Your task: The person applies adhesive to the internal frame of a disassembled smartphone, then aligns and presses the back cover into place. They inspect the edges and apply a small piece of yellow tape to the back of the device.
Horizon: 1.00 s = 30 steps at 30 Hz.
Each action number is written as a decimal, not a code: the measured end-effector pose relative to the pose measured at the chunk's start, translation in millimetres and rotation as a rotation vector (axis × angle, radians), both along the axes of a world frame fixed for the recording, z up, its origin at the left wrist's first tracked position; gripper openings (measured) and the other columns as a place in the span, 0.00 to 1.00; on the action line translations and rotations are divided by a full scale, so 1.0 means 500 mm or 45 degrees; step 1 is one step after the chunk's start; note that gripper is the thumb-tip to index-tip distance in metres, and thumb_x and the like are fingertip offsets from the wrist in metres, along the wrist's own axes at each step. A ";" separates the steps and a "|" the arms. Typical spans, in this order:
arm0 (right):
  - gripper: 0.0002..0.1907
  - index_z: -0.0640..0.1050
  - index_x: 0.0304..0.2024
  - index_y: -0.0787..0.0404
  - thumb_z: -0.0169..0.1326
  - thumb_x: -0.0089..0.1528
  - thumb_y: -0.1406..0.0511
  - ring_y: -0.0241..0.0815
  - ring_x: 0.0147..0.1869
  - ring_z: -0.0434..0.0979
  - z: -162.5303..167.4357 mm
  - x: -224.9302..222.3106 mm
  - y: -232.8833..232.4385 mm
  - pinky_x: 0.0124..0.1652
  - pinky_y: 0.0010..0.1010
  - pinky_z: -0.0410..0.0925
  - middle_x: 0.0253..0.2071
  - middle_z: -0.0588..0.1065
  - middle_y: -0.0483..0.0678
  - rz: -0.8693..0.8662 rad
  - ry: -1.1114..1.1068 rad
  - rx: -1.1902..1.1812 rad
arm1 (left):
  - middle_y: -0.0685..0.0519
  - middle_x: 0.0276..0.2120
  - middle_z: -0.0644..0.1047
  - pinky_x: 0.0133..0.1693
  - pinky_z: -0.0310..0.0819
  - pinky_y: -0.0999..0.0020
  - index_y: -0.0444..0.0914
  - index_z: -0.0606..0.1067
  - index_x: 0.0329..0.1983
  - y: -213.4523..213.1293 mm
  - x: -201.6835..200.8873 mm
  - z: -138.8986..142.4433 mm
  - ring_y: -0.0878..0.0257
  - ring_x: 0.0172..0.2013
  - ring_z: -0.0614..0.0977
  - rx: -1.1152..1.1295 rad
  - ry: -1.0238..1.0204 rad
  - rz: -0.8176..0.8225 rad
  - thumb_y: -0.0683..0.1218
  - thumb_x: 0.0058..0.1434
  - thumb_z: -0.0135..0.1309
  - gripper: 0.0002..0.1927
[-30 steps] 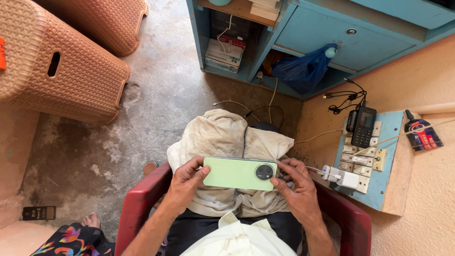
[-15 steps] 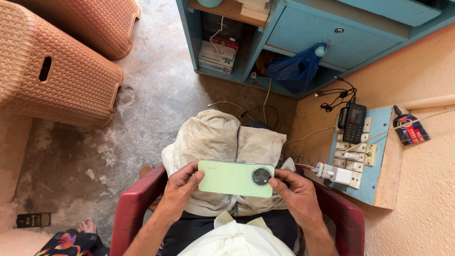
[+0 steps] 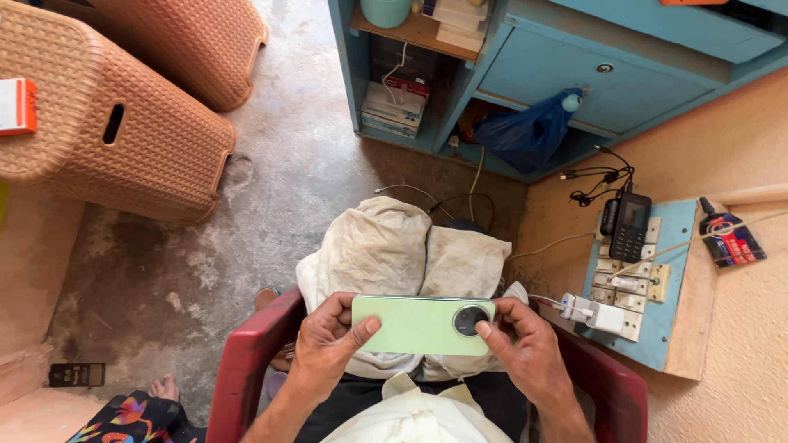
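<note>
I see the left hand and right hand both gripping a pale green phone by its ends, back up, above the cloth-covered lap. Behind, the blue cabinet's open shelf holds stacked boxes; a blue bag hangs at its drawer.

Counted: two hands, one green phone, two woven plastic stools, one black keypad phone, one blue bag, one red chair.
</note>
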State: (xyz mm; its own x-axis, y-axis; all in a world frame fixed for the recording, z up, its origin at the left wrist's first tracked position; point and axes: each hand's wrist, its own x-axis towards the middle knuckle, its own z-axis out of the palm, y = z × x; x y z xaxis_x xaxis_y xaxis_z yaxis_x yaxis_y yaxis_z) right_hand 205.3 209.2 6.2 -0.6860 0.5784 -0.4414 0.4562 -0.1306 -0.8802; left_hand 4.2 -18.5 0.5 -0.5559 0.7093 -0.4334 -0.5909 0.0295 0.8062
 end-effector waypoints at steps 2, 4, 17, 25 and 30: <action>0.19 0.78 0.52 0.69 0.63 0.61 0.66 0.33 0.38 0.74 0.008 -0.011 0.004 0.39 0.24 0.68 0.36 0.79 0.47 -0.010 0.020 -0.072 | 0.51 0.36 0.83 0.40 0.76 0.75 0.30 0.74 0.47 0.001 -0.005 0.009 0.70 0.37 0.81 0.005 0.021 -0.013 0.41 0.63 0.61 0.13; 0.24 0.75 0.55 0.65 0.62 0.58 0.64 0.32 0.40 0.78 0.018 -0.013 0.004 0.41 0.23 0.71 0.37 0.81 0.46 -0.093 0.065 -0.270 | 0.50 0.35 0.83 0.40 0.76 0.75 0.30 0.75 0.47 -0.004 -0.002 0.018 0.70 0.36 0.81 -0.020 0.035 -0.045 0.41 0.63 0.61 0.13; 0.14 0.85 0.38 0.69 0.62 0.62 0.62 0.33 0.36 0.73 0.028 -0.010 -0.002 0.37 0.26 0.67 0.31 0.78 0.43 0.036 0.083 -0.349 | 0.54 0.33 0.83 0.38 0.75 0.74 0.31 0.80 0.43 -0.004 -0.008 0.027 0.71 0.34 0.80 -0.069 -0.107 -0.048 0.47 0.63 0.60 0.13; 0.23 0.76 0.52 0.64 0.64 0.56 0.63 0.30 0.38 0.76 0.050 -0.032 0.008 0.33 0.26 0.70 0.38 0.81 0.42 0.316 -0.037 -0.524 | 0.55 0.28 0.82 0.33 0.74 0.74 0.32 0.81 0.38 0.001 0.002 0.027 0.71 0.29 0.79 -0.108 -0.026 0.128 0.46 0.62 0.61 0.11; 0.33 0.73 0.63 0.64 0.64 0.56 0.64 0.36 0.29 0.74 0.043 -0.034 0.006 0.25 0.27 0.66 0.36 0.84 0.52 0.283 -0.074 -0.796 | 0.53 0.30 0.82 0.34 0.76 0.72 0.32 0.80 0.38 -0.003 -0.026 0.022 0.69 0.29 0.80 0.016 -0.079 0.267 0.46 0.65 0.58 0.11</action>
